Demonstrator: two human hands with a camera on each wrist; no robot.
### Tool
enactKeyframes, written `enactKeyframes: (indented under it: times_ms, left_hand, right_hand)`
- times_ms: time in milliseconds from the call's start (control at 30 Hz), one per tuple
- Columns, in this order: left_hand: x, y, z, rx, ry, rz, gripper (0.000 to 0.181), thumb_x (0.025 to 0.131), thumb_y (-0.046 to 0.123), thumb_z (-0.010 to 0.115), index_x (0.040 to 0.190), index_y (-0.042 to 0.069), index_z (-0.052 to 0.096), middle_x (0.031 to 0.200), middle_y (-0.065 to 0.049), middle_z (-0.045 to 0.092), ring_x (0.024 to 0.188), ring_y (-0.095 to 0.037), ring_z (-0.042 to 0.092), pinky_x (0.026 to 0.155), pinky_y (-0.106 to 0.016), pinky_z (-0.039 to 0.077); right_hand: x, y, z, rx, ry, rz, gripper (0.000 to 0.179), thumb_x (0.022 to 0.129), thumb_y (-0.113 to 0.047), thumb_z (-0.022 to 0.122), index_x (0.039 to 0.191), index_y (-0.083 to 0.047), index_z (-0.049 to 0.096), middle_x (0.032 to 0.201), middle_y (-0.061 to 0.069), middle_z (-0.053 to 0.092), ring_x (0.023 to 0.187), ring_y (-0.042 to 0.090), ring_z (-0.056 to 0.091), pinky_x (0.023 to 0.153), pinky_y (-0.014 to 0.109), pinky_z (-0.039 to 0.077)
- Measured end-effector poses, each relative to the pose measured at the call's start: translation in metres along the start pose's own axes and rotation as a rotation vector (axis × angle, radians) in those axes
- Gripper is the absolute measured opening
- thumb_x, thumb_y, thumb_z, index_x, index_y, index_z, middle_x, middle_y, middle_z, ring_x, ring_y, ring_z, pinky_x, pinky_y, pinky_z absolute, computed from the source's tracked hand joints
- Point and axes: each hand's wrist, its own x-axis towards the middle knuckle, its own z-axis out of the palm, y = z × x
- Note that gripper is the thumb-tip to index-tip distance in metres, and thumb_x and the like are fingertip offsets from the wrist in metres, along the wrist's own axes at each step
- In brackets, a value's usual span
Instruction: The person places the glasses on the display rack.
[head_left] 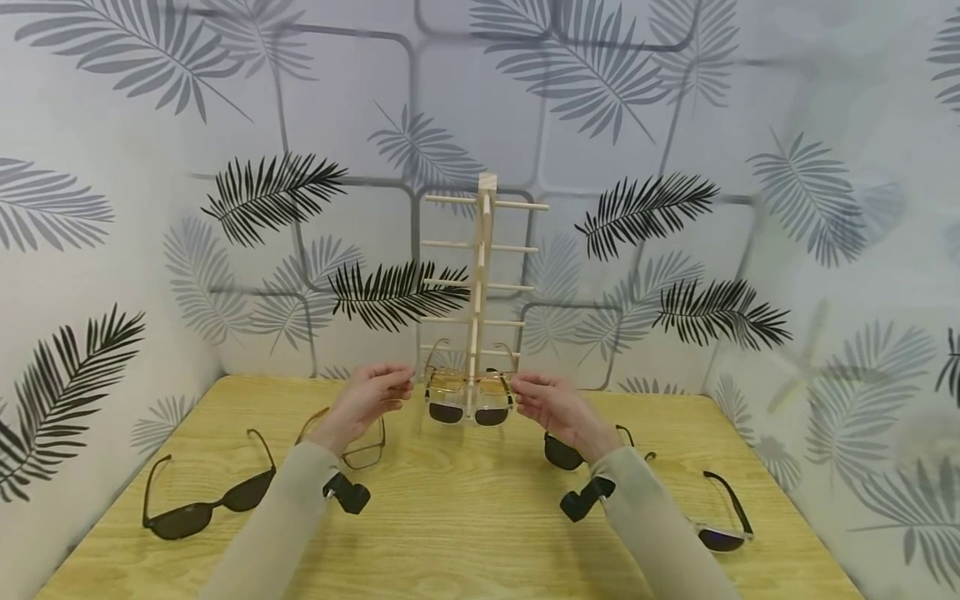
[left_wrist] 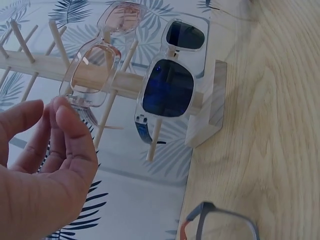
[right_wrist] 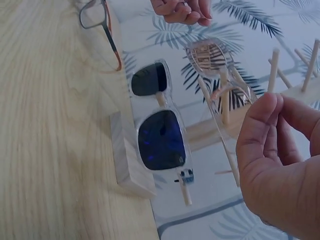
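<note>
A pair of glasses with a clear, pinkish frame (left_wrist: 95, 70) hangs on the wooden display stand (head_left: 482, 250). Just below it on the stand sits a pair of clear-framed sunglasses (head_left: 446, 412) with dark lenses. My left hand (head_left: 375, 396) is beside the left end of the pinkish glasses, fingers loosely bent and thumb apart from them. At the other end, the thumb and fingertips of my right hand (head_left: 551, 404) come together right by the frame edge; whether they pinch it I cannot tell. The hand hides that corner in the right wrist view.
Black sunglasses (head_left: 183, 521) lie on the table (head_left: 450, 517) at the left, with brown-framed glasses (head_left: 363, 456) near the left wrist. Another dark pair (head_left: 562, 452) is partly behind the right wrist, and clear-and-black sunglasses (head_left: 722, 540) lie farther right. Leaf-patterned walls enclose the table.
</note>
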Motion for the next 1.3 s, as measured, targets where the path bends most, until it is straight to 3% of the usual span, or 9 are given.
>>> enactKeyframes:
  times_ms: [233, 467, 767, 1000, 1300]
  left_hand:
    - [-0.017, -0.001, -0.016, 0.105, -0.043, -0.014, 0.031, 0.098, 0.019, 0.062, 0.123, 0.001, 0.059, 0.094, 0.001, 0.068, 0.083, -0.011, 0.066, 0.07, -0.022, 0.054]
    - [-0.027, -0.006, -0.03, 0.129, -0.052, -0.016, 0.027, 0.097, 0.019, 0.063, 0.119, 0.004, 0.063, 0.093, 0.001, 0.069, 0.084, -0.012, 0.066, 0.068, -0.024, 0.054]
    - [-0.038, -0.008, -0.057, 0.135, -0.055, 0.014, 0.019, 0.098, 0.023, 0.063, 0.114, 0.012, 0.065, 0.094, 0.006, 0.07, 0.087, -0.009, 0.066, 0.072, -0.023, 0.055]
    - [-0.044, -0.006, -0.081, 0.163, -0.064, 0.052, 0.022, 0.096, 0.019, 0.065, 0.115, 0.008, 0.066, 0.097, 0.007, 0.071, 0.092, -0.009, 0.068, 0.081, -0.024, 0.057]
    - [-0.048, -0.003, -0.113, 0.219, -0.098, 0.01, 0.023, 0.095, 0.011, 0.065, 0.116, 0.003, 0.066, 0.105, 0.002, 0.072, 0.096, -0.009, 0.069, 0.085, -0.024, 0.057]
  right_hand:
    - [-0.006, 0.012, 0.018, -0.03, -0.098, 0.025, 0.021, 0.098, -0.007, 0.059, 0.118, 0.001, 0.058, 0.093, 0.001, 0.067, 0.072, 0.007, 0.062, 0.067, 0.019, 0.056]
    - [-0.007, 0.023, 0.035, -0.032, -0.166, 0.037, 0.018, 0.098, -0.003, 0.057, 0.116, 0.001, 0.059, 0.092, 0.002, 0.068, 0.071, 0.007, 0.062, 0.066, 0.019, 0.055]
    - [-0.002, 0.044, 0.056, -0.117, -0.22, 0.083, 0.018, 0.097, -0.01, 0.061, 0.113, -0.001, 0.066, 0.093, 0.001, 0.068, 0.073, 0.009, 0.06, 0.065, 0.02, 0.053]
    - [0.006, 0.058, 0.069, -0.154, -0.256, 0.096, 0.022, 0.098, -0.01, 0.06, 0.117, -0.001, 0.065, 0.095, 0.001, 0.068, 0.079, 0.009, 0.063, 0.07, 0.023, 0.054]
    - [0.016, 0.07, 0.085, -0.171, -0.258, 0.111, 0.032, 0.097, -0.01, 0.062, 0.125, 0.005, 0.061, 0.092, -0.001, 0.07, 0.079, 0.008, 0.065, 0.073, 0.024, 0.055]
